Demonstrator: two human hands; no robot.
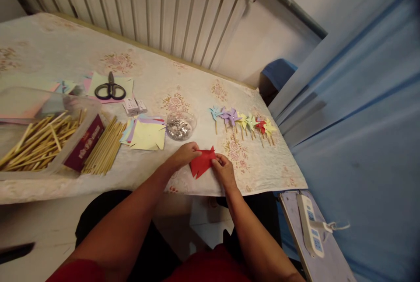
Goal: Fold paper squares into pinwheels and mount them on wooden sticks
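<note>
A: What's the biggest thing here?

B: The table [138,61] under a pale flowered cloth. I'll place everything else from the dish of glitter [180,125] standing on it.

A: Go on, then.

B: Far left of the dish sits a clear plastic box [36,135] of wooden sticks, with a dark red card leaning on its near wall and a loose bundle of sticks [104,145] just beside it. Between that bundle and the dish lies a stack of coloured paper squares [146,133], yellow on top, touching the dish or nearly so. Behind and left of the dish, black scissors [110,89] rest on more paper. To the right of the dish, a row of finished pinwheels [244,121] lies on the cloth, sticks pointing toward the table's near edge.

A: And the hands?

B: Both are just in front of the dish, near the table's edge. The left hand [184,154] pinches the left side of a red paper piece [202,161]; the right hand [224,169] grips its right side with fingertips closed on it.

A: How does the red piece lie?

B: Flat, low over the cloth. Its long axis runs from lower left to upper right, with jagged cut points aimed at the near edge and one tip pointing up toward the dish.
</note>
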